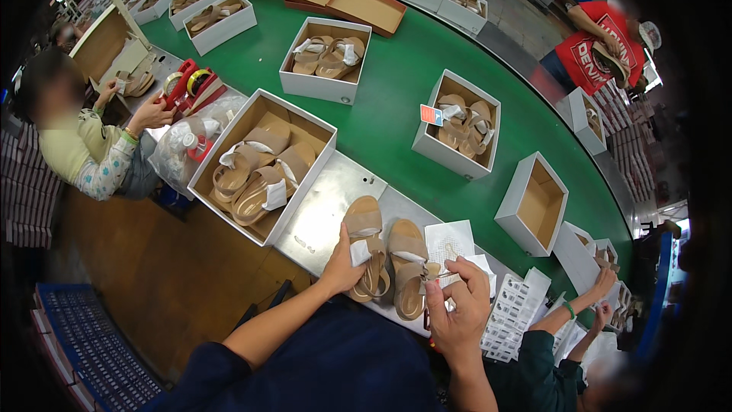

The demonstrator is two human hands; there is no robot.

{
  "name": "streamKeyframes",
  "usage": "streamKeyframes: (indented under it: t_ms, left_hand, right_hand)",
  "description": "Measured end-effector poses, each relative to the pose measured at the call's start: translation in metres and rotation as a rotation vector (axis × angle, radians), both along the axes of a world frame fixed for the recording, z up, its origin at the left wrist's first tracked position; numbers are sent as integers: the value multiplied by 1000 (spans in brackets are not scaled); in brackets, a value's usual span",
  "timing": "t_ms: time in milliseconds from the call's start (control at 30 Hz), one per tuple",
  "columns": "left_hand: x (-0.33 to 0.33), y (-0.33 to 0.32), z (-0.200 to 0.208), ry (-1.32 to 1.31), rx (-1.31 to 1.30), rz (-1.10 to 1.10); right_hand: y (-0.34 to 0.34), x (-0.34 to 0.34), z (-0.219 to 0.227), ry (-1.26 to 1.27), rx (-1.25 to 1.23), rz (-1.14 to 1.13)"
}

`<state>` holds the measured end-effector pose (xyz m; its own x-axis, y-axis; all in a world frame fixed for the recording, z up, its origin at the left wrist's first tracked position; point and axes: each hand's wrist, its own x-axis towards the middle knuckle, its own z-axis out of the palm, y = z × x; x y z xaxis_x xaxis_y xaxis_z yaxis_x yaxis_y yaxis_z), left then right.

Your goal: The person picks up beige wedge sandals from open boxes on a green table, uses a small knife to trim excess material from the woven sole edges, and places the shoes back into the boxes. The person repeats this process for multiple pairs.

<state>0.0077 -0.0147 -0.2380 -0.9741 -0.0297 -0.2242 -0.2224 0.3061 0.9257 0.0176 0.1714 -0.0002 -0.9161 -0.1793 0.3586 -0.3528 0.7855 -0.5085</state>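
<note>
Two tan sandals lie side by side on a metal worktop in front of me. My left hand rests on the left sandal, fingers at its white stuffing paper. My right hand pinches something small and white at the strap of the right sandal. A white sheet of paper lies just behind that sandal. An open white shoebox with several tan sandals stands to the left on the worktop.
A green conveyor belt curves past, carrying open white boxes with sandals and an empty box. One person sits at left beside tape rolls; another's hands work at right; a third stands far right in red.
</note>
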Motion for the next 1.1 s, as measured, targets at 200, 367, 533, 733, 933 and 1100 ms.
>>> streamKeyframes:
  t_ms: [200,367,533,733,933,1100]
  left_hand:
    - [-12,-22,37,-440,680,19]
    - [-19,-65,163,-60,774,-385]
    - [-22,-29,174,-289,1369,-456]
    - [-19,24,199,-329,955,-383]
    - [-4,23,225,286,76,-421]
    - [0,17,235,475,-219,-321]
  right_hand:
    - [26,19,-21,-84,-184,-166]
    - [44,26,-21,-115,-408,-317]
    - [56,23,-23,-37,-655,-406]
    - [59,24,10,93,-406,-343]
    - [43,21,56,139,136,-64]
    - [33,18,78,194,313,-41]
